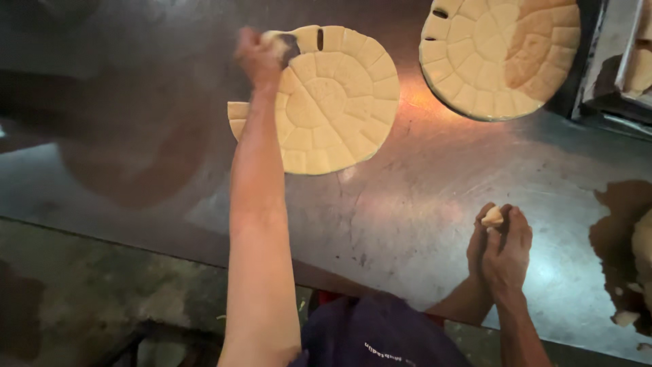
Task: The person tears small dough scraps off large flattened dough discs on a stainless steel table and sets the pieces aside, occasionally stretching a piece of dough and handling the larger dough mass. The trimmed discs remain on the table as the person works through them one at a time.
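My left hand point(260, 56) reaches far out to the upper left rim of a round flat disc point(336, 102) built from several pale dough pieces laid in rings. The hand is blurred and closed on a small dough piece point(275, 37) at that rim, beside a dark gap. My right hand point(511, 255) is near the table's front edge, closed on a small lump of dough point(492, 217). Another hand point(479, 248), on a forearm that comes from behind the dark cloth, touches the same lump from the left. I cannot tell whose it is.
A second dough disc point(499, 54), partly browner, lies at the top right. All rest on a steel table point(407, 204). A dough mass point(642, 251) and scraps point(625, 317) sit at the right edge. Dark purple cloth point(380, 336) is below, and the floor point(88, 299) at lower left.
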Available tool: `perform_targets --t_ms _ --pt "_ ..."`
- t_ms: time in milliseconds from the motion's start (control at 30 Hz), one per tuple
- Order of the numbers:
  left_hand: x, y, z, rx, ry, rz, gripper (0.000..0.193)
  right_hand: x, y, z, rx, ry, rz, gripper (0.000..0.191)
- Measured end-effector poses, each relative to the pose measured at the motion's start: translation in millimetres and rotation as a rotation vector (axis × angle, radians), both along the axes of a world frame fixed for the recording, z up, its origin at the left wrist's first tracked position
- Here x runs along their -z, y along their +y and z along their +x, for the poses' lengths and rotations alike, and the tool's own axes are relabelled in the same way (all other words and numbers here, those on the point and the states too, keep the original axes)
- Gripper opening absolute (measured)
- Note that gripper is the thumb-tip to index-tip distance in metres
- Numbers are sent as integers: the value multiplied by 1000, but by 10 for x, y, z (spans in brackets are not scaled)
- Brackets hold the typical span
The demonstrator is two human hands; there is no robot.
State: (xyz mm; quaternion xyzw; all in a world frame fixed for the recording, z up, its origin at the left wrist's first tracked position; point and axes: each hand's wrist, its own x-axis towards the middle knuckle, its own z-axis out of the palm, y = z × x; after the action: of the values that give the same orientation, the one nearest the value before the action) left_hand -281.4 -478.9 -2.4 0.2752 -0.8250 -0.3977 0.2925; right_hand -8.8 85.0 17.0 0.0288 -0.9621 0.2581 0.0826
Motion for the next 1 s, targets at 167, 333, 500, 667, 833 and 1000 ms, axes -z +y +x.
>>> perform_targets --t_ms 167,333,500,667,833,1000 --pt "-82 -466 530 -176 427 171 28 -34 80 42 -13 113 -43 44" --pt "-322 1022 1489 447 216 796 25 -245 -287 -82 24 275 -268 32" --pt "-782 2818 2429 931 118 871 25 -608 -823 -172 -195 88 -760 29" --pt "-1088 3666 2737 1009 189 944 21 -913 -781 -22 87 182 -728 28" --pt "-1095 4238 2957 943 90 730 20 -1098 -524 278 231 449 -589 28" --pt "-1126 4486 2832 1017 238 581 11 -1163 -275 683 308 345 -878 22"
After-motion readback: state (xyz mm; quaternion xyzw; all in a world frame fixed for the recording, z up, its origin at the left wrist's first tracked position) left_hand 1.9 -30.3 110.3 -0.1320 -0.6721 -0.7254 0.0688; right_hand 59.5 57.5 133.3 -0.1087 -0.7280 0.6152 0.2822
